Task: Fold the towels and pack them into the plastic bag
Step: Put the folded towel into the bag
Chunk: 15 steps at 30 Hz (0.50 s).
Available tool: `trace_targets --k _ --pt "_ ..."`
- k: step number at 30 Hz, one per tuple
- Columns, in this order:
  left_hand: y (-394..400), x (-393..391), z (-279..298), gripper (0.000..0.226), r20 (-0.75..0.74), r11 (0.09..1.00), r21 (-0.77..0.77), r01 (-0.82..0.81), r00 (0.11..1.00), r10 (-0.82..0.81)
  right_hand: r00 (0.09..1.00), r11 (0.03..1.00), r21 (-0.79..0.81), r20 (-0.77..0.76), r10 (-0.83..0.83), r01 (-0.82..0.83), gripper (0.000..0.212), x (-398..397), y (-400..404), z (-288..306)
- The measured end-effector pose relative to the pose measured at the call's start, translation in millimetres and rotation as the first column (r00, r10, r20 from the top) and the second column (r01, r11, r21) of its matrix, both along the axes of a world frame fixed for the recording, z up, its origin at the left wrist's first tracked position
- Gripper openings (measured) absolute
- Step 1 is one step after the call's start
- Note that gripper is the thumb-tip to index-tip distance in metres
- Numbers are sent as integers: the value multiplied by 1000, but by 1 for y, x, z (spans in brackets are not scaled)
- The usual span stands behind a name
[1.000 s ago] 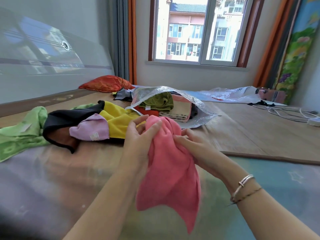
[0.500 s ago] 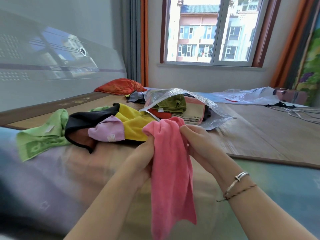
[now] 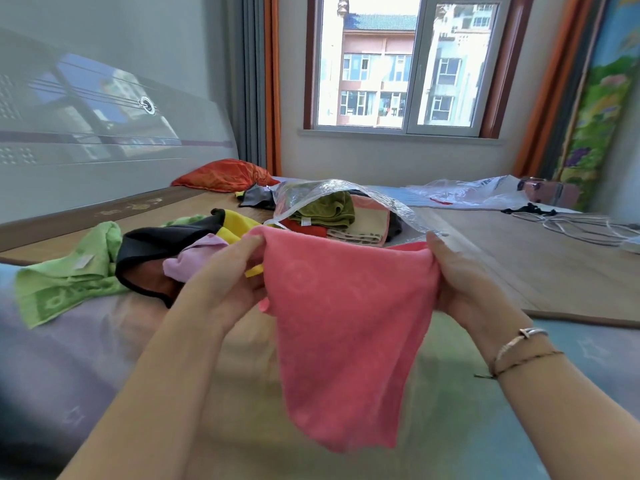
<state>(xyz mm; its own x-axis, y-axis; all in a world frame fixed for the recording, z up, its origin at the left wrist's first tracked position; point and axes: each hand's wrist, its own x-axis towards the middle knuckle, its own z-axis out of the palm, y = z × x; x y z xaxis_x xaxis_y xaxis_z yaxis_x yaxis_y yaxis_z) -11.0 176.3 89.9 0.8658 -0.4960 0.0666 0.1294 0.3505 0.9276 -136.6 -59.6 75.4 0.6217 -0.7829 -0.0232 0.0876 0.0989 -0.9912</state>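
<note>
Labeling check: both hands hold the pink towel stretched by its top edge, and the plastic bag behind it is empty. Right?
Not quite. The head view shows the plastic bag already holds folded towels. The rest stands: left hand and right hand hold the pink towel stretched by its top edge.

The room is lit brightly by daylight admitted through the window (image 3: 401,62) at twelve o'clock. A pale reflection of it is cast on the glossy headboard (image 3: 104,133) at ten o'clock. Shadows are soft. Straight lines are bowed by wide-angle distortion toward the edges, and the lower corners are blurred.
</note>
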Motion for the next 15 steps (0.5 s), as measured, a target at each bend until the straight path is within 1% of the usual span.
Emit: trace_targets --k 1,2,3,4,6,8,9,11,13,15 --pt "1 8 1 18 99 992 96 -80 993 71 999 1000 13 25 -26 26 55 -10 -4 5" --pt "2 14 2 16 192 966 174 -189 969 155 998 998 29 44 -51 49 53 -20 -8 10" --pt "1 18 4 17 272 939 223 -260 942 196 995 996 47 63 -76 73 49 -30 -11 15" --pt "0 18 8 18 318 924 237 -300 923 218 991 993 72 86 -103 97 46 -36 -16 18" --pt "-3 13 14 20 387 917 232 -325 896 219 983 984 93 86 -159 151 47 -44 -22 20" --pt "-5 8 16 20 404 907 226 -355 882 244 984 985 44 55 -169 167 49 -49 -22 20" --pt "-7 8 15 19 388 912 201 -357 884 261 985 987 13 67 -160 159 50 -52 -19 20" --pt "-10 6 14 17 298 948 101 -302 918 261 985 992 -45 130 -114 121 47 -59 -8 20" --pt "-7 1 20 19 231 983 -60 -171 956 180 956 992 -98 289 -44 75 32 -64 -1 21" --pt "-1 -7 30 22 279 975 -220 -34 955 96 887 991 -128 461 33 29 20 -73 2 30"
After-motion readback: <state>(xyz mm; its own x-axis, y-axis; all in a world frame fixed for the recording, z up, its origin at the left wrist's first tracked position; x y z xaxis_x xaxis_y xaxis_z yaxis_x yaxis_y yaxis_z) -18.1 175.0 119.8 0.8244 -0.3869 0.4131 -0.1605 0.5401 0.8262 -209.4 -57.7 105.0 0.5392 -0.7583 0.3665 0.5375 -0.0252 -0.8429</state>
